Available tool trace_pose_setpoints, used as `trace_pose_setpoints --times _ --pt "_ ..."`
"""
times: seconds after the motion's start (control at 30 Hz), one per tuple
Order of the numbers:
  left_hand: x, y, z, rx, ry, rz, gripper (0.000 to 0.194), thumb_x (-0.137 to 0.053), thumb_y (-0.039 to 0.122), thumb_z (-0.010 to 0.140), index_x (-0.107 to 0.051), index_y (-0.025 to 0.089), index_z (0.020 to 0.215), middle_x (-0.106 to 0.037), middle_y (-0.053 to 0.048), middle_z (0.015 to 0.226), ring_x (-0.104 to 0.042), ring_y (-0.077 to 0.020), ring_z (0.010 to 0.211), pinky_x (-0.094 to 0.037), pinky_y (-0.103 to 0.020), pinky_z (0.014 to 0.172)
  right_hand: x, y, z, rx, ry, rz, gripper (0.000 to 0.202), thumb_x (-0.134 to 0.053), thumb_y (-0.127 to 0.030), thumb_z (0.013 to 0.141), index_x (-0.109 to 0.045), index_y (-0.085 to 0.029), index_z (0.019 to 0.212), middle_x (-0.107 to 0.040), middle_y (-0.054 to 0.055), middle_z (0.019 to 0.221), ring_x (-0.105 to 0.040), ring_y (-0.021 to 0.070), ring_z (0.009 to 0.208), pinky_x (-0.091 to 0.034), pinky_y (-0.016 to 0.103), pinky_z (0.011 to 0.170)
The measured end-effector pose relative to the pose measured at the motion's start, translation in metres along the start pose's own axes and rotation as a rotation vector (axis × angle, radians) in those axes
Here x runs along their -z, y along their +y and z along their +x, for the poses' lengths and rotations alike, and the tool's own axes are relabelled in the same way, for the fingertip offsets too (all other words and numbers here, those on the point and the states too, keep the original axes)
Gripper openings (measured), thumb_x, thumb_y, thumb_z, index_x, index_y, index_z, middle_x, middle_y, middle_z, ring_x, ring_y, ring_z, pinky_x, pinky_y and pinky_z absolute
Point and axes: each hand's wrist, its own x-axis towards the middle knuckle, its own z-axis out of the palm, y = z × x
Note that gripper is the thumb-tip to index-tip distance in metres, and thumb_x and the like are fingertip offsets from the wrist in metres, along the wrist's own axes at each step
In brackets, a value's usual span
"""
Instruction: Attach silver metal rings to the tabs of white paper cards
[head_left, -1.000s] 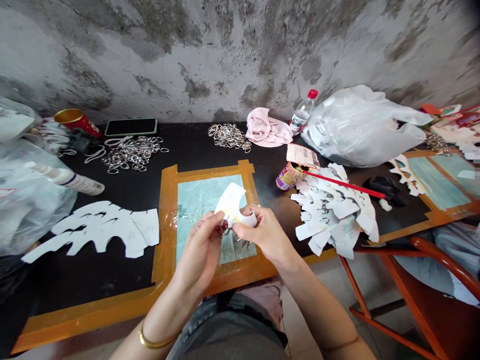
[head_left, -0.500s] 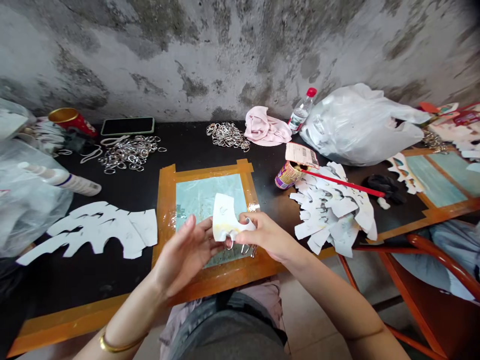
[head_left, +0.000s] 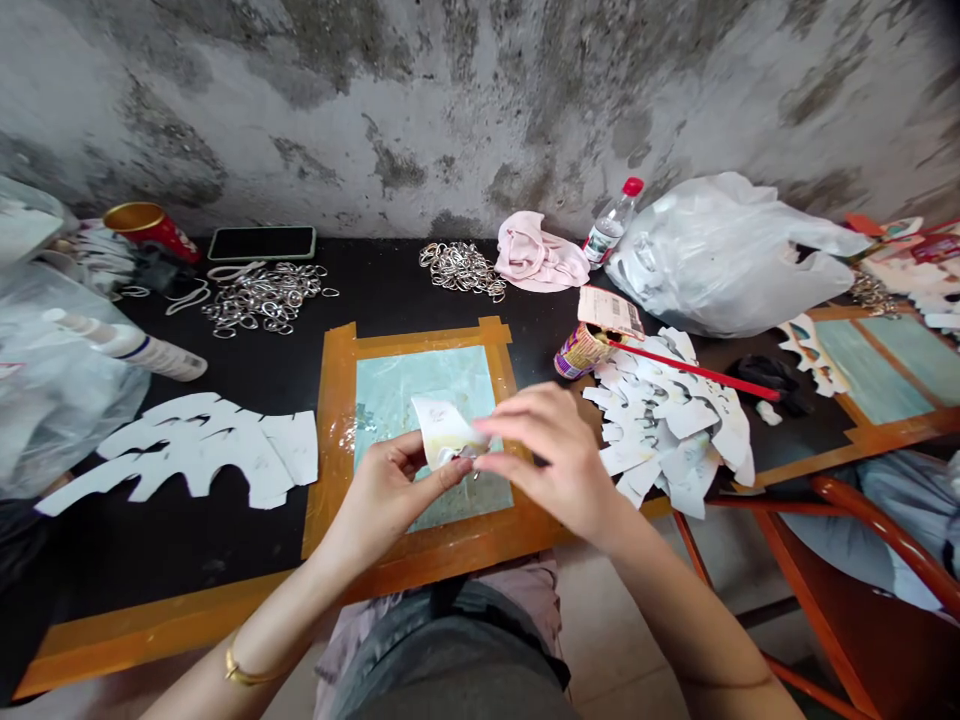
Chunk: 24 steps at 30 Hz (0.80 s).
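Note:
My left hand (head_left: 401,485) pinches a white paper piece (head_left: 444,428) at its lower edge, thumb in front. The piece has a yellowish smear and a curled lower part, with a small bit of metal just below it. My right hand (head_left: 551,450) is at the right end of the piece, fingers apart and bent toward it; whether its fingertips touch the paper is unclear. Both hands are above a pale green sheet (head_left: 427,375) framed with brown tape (head_left: 337,400).
Cut white pieces (head_left: 217,445) lie at left, with more heaped (head_left: 675,410) at right. Behind are metal rings (head_left: 262,298), a second ring pile (head_left: 463,270), a phone (head_left: 262,243), pink cloth (head_left: 538,252) and bottle (head_left: 611,225). A cup (head_left: 581,350) holds a red stick (head_left: 697,368).
My left hand has gone from open beside the paper to gripping it. My right hand has let go of its earlier grip and spread its fingers. The paper has tilted.

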Motion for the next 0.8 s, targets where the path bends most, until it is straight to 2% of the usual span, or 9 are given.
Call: trace_pose_setpoints --times 0.1,0.2,0.3,0.43,0.63,0.8 --pt "-0.003 0.003 -0.004 -0.078 0.057 0.079 0.025 -0.074 0.032 0.075 -0.072 0.015 0.093 -0.073 -0.004 0.090 -0.065 -0.0208 0.088 -0.049 -0.027 0.078 -0.014 -0.009 -0.002 0.088 0.006 -0.132 0.010 -0.068 -0.029 0.086 -0.068 -0.021 0.092 -0.065 0.002 0.089 -0.055 0.0167 0.090 -0.039 0.035 0.083" --pt "-0.004 0.006 -0.009 -0.109 0.088 0.205 0.020 -0.070 0.033 0.079 -0.071 0.015 0.087 -0.072 -0.003 0.087 -0.063 -0.0190 0.082 -0.047 -0.026 0.073 -0.019 -0.013 -0.003 0.091 -0.019 -0.142 0.010 -0.065 -0.026 0.089 -0.065 -0.017 0.084 -0.064 0.003 0.088 -0.053 0.0161 0.090 -0.038 0.033 0.081" --pt "-0.003 0.008 -0.012 -0.112 0.081 0.265 0.021 -0.068 0.036 0.081 -0.071 0.015 0.084 -0.069 -0.002 0.081 -0.060 -0.0170 0.076 -0.045 -0.025 0.068 -0.018 -0.015 -0.003 0.091 -0.078 -0.153 0.012 -0.059 -0.024 0.093 -0.061 -0.016 0.085 -0.063 0.004 0.091 -0.052 0.0157 0.091 -0.036 0.033 0.082" --pt "-0.002 0.005 -0.009 -0.147 0.051 0.262 0.020 -0.066 0.036 0.084 -0.070 0.016 0.084 -0.069 -0.002 0.081 -0.060 -0.0167 0.076 -0.045 -0.026 0.070 -0.020 -0.018 -0.007 -0.023 -0.074 -0.144 0.009 -0.056 -0.022 0.095 -0.058 -0.018 0.088 -0.062 0.002 0.094 -0.052 0.0151 0.091 -0.031 0.035 0.085" --pt "-0.002 -0.003 -0.004 -0.361 0.086 0.448 0.024 -0.064 0.032 0.086 -0.058 0.016 0.069 -0.062 -0.001 0.072 -0.060 -0.0174 0.082 -0.043 -0.028 0.078 -0.028 -0.016 -0.009 -0.172 -0.074 -0.056 0.008 -0.059 -0.021 0.093 -0.058 -0.019 0.085 -0.059 0.001 0.093 -0.051 0.0157 0.093 -0.030 0.034 0.085" --pt "0.001 -0.004 -0.005 -0.280 -0.025 0.459 0.020 -0.069 0.036 0.082 -0.067 0.017 0.081 -0.065 0.000 0.076 -0.059 -0.0164 0.076 -0.043 -0.025 0.072 -0.024 -0.013 -0.007 -0.216 -0.217 -0.029 0.012 -0.065 -0.019 0.088 -0.056 -0.017 0.080 -0.058 0.000 0.087 -0.051 0.0164 0.092 -0.030 0.034 0.084"
